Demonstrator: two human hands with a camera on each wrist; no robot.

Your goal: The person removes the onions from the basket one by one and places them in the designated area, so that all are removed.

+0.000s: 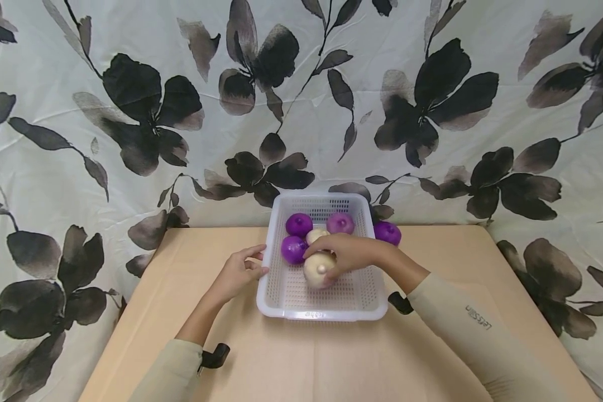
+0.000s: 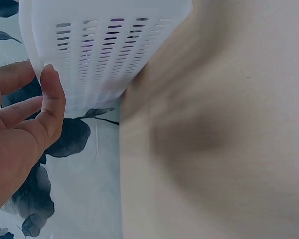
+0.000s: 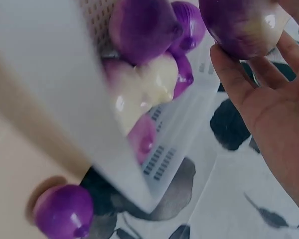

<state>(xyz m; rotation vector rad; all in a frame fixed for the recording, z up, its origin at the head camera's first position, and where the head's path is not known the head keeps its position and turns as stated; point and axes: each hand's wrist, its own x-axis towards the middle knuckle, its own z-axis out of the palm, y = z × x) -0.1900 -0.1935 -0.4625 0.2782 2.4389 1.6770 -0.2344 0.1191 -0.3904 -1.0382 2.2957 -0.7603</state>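
Observation:
A white perforated plastic basket [image 1: 324, 311] stands on the table. My right hand [image 1: 349, 251] reaches over its right side and grips a cream onion [image 1: 319, 270] with a purple flank, the fingers [image 3: 231, 74] round it. Seen from the right wrist, this onion [image 3: 241, 25] is above the others. Inside the basket lie a dark purple onion [image 1: 298, 224], another purple onion [image 1: 293, 249], a pinkish onion [image 1: 340, 223] and a partly hidden cream onion [image 1: 317, 235]. My left hand [image 1: 238, 273] touches the basket's left rim with fingertips [image 2: 50, 74], its fingers loosely bent.
One purple onion [image 1: 387, 233] lies outside, beside the basket's back right corner, near the table's far edge. Behind the wooden table [image 1: 301, 363] hangs a white cloth [image 1: 341, 151] with dark flowers. A black wrist device [image 1: 215, 355] sits at each sleeve.

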